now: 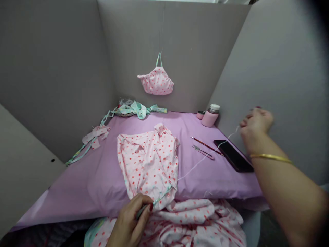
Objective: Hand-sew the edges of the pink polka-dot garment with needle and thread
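Note:
A pink garment piece with red dots lies on the purple cloth, its near edge trimmed with a green strip. My left hand is closed on that near edge, thumb pressed against the fingers. Out to the right, my right hand is raised above the table, slightly blurred, its fingers closed on a white thread. The thread runs taut from the garment's right near edge up to these fingers. Whether a needle is in them cannot be seen. More dotted fabric hangs in folds below the table edge.
Right of the garment lie a thin red stick tool, thread snippers and a black phone. A pink jar with white lid stands behind. Green strips and scraps lie left. A small dotted pouch-like piece hangs on the grey wall.

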The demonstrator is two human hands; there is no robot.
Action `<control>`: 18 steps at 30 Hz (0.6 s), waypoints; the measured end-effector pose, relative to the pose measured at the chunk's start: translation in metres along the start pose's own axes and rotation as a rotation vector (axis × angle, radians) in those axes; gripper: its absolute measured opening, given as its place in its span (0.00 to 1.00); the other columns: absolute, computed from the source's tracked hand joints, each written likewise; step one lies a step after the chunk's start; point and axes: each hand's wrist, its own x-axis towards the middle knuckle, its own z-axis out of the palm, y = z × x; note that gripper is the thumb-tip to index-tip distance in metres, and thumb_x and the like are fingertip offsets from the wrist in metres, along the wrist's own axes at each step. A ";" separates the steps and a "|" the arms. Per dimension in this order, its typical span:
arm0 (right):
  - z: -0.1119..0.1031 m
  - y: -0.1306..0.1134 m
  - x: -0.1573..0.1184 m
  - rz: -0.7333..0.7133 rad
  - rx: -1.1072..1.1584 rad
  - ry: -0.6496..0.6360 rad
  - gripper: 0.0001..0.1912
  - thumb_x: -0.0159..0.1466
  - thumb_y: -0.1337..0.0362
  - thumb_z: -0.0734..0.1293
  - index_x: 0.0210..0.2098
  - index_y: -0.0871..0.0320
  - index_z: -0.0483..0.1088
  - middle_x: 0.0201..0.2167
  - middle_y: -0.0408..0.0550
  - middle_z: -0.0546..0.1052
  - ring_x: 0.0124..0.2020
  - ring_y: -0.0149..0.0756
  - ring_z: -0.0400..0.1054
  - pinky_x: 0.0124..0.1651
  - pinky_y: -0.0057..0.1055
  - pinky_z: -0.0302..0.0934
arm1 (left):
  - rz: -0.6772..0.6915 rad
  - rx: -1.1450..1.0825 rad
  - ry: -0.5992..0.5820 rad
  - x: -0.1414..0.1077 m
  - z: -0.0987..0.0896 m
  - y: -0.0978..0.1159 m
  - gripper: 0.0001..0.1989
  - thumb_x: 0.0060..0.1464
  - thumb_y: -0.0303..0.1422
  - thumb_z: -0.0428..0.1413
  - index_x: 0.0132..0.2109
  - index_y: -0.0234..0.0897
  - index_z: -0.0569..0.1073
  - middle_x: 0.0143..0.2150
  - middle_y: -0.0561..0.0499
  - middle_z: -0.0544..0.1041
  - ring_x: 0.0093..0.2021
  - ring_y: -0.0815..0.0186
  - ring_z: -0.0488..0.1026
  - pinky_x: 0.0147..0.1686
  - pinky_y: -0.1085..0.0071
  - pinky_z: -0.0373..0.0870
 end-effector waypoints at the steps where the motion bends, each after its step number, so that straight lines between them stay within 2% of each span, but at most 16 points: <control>1: 0.010 0.005 -0.013 0.006 0.001 -0.029 0.27 0.63 0.51 0.50 0.20 0.62 0.67 0.14 0.40 0.64 0.13 0.16 0.47 0.20 0.29 0.38 | 0.004 0.000 -0.009 0.001 0.000 0.000 0.06 0.59 0.28 0.45 0.37 0.39 0.65 0.30 0.54 0.70 0.30 0.69 0.69 0.31 0.76 0.65; 3: 0.039 0.018 -0.052 0.030 0.019 -0.226 0.13 0.57 0.56 0.65 0.27 0.61 0.71 0.18 0.40 0.68 0.15 0.19 0.50 0.20 0.25 0.42 | 0.013 0.001 -0.033 0.002 0.000 -0.001 0.06 0.59 0.29 0.45 0.36 0.39 0.65 0.29 0.54 0.70 0.29 0.69 0.69 0.30 0.76 0.65; 4: 0.055 0.024 -0.075 0.051 0.018 -0.387 0.11 0.52 0.58 0.70 0.28 0.61 0.73 0.20 0.41 0.70 0.18 0.21 0.55 0.20 0.24 0.46 | 0.014 0.004 -0.043 0.003 0.000 0.000 0.06 0.59 0.29 0.45 0.36 0.39 0.65 0.29 0.53 0.70 0.29 0.69 0.69 0.30 0.76 0.65; 6: 0.084 0.032 -0.118 0.091 0.002 -0.985 0.14 0.53 0.60 0.69 0.37 0.60 0.74 0.23 0.41 0.70 0.21 0.24 0.59 0.23 0.22 0.51 | 0.009 0.008 -0.052 0.004 0.000 0.000 0.06 0.59 0.29 0.45 0.36 0.39 0.65 0.30 0.53 0.70 0.30 0.68 0.69 0.30 0.75 0.65; 8: 0.104 0.035 -0.147 0.167 -0.028 -1.302 0.14 0.53 0.59 0.69 0.37 0.61 0.74 0.17 0.37 0.65 0.17 0.22 0.54 0.20 0.20 0.47 | 0.008 0.011 -0.052 0.004 -0.001 0.001 0.06 0.59 0.28 0.45 0.37 0.39 0.66 0.30 0.53 0.71 0.30 0.68 0.70 0.31 0.76 0.65; 9: 0.109 0.036 -0.155 0.213 -0.021 -1.370 0.13 0.53 0.60 0.69 0.34 0.62 0.74 0.15 0.36 0.63 0.16 0.21 0.52 0.19 0.20 0.45 | 0.010 0.014 -0.049 0.004 -0.001 0.001 0.06 0.59 0.28 0.45 0.37 0.40 0.66 0.30 0.53 0.71 0.30 0.69 0.70 0.31 0.76 0.65; 11: 0.113 0.035 -0.159 0.281 0.045 -1.368 0.10 0.54 0.61 0.68 0.28 0.64 0.73 0.16 0.37 0.63 0.17 0.20 0.52 0.20 0.20 0.46 | 0.025 0.015 -0.040 0.004 -0.002 0.002 0.06 0.59 0.28 0.45 0.37 0.39 0.66 0.30 0.53 0.71 0.30 0.69 0.70 0.30 0.76 0.65; 13: 0.112 0.033 -0.152 0.299 0.122 -1.271 0.10 0.53 0.61 0.67 0.25 0.64 0.72 0.19 0.40 0.67 0.20 0.22 0.56 0.25 0.21 0.50 | 0.032 0.012 -0.042 0.003 -0.001 0.003 0.06 0.59 0.28 0.45 0.36 0.39 0.66 0.29 0.53 0.70 0.29 0.69 0.69 0.29 0.77 0.65; 15: 0.106 0.032 -0.139 0.274 0.130 -1.069 0.10 0.52 0.61 0.67 0.24 0.63 0.72 0.21 0.42 0.70 0.22 0.24 0.59 0.27 0.23 0.53 | 0.019 0.007 -0.052 0.002 -0.001 0.003 0.07 0.59 0.29 0.45 0.35 0.39 0.66 0.28 0.53 0.70 0.28 0.69 0.68 0.29 0.76 0.64; 18: 0.092 0.034 -0.115 0.220 0.056 -0.699 0.11 0.51 0.59 0.67 0.25 0.62 0.71 0.21 0.42 0.70 0.20 0.23 0.56 0.24 0.23 0.50 | -0.010 0.000 -0.062 0.000 -0.001 0.004 0.07 0.60 0.29 0.45 0.35 0.38 0.66 0.29 0.53 0.70 0.29 0.69 0.68 0.30 0.75 0.64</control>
